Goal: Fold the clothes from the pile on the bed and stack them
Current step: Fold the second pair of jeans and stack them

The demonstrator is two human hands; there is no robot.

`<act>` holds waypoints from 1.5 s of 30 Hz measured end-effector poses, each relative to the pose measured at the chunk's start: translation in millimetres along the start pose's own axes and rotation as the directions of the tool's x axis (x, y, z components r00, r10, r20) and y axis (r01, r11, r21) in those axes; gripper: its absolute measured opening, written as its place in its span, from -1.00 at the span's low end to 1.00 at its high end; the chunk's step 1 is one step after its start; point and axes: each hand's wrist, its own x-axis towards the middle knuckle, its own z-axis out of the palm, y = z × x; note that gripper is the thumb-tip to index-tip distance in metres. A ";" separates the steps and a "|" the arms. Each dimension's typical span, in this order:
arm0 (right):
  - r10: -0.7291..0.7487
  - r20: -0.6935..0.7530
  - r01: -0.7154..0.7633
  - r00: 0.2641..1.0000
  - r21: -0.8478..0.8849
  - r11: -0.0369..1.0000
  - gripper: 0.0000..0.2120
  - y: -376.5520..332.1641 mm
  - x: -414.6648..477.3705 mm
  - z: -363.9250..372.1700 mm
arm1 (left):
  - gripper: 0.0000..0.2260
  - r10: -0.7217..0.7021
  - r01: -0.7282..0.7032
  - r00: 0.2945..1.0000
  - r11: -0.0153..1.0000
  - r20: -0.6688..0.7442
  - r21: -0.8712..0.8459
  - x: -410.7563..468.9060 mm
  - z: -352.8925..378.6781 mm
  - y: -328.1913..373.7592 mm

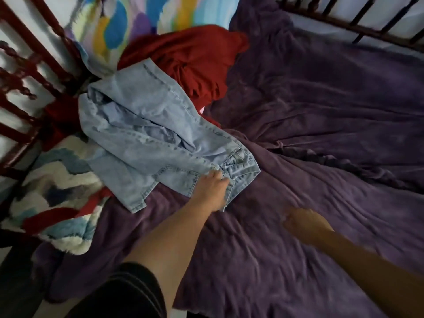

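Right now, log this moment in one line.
left hand grips denim | right hand blurred, over cover | red garment behind denim

A rumpled purple bedspread [321, 111] covers the mattress, creased toward its middle. On the left stands a dark red bed frame [20, 72] with turned spindles. Beside it lie a pillow [119, 21] patched blue, yellow and purple, and a fluffy blue, white and red blanket [52, 193]. Dark rails [358, 26] cross the far right corner.
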 end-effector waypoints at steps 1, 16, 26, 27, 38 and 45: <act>0.006 0.006 -0.006 1.000 -0.010 1.000 -0.74 -2.6 8.9 2.9 | -0.50 0.022 -0.022 1.000 1.000 0.015 0.007 17.0 5.8 -2.5; -0.223 -0.252 0.165 0.942 -0.231 0.959 -0.20 -105.8 169.5 6.1 | -0.47 -0.269 0.268 0.959 0.963 -0.091 -0.025 -77.3 114.2 -41.1; -0.219 -0.140 0.192 0.966 -0.182 0.964 -0.51 -57.9 67.0 29.0 | -0.53 -0.432 0.434 0.894 0.901 0.123 0.011 -141.1 60.6 -30.8; -0.211 -0.119 0.197 0.970 -0.120 0.973 -0.47 -49.8 52.1 29.2 | -0.54 -0.437 0.440 0.889 0.898 0.133 0.011 -154.7 52.0 -29.9; -0.193 -0.249 0.216 0.949 0.068 0.974 -0.61 -14.5 -81.6 -29.8 | -0.54 -0.370 0.361 0.919 0.929 -0.139 -0.083 -254.6 -56.2 -2.6; 0.059 -0.466 0.239 0.883 0.554 0.797 -0.68 -14.1 -171.9 -80.3 | -0.81 -0.318 0.259 0.769 0.948 -0.554 -0.184 -291.5 -172.6 13.6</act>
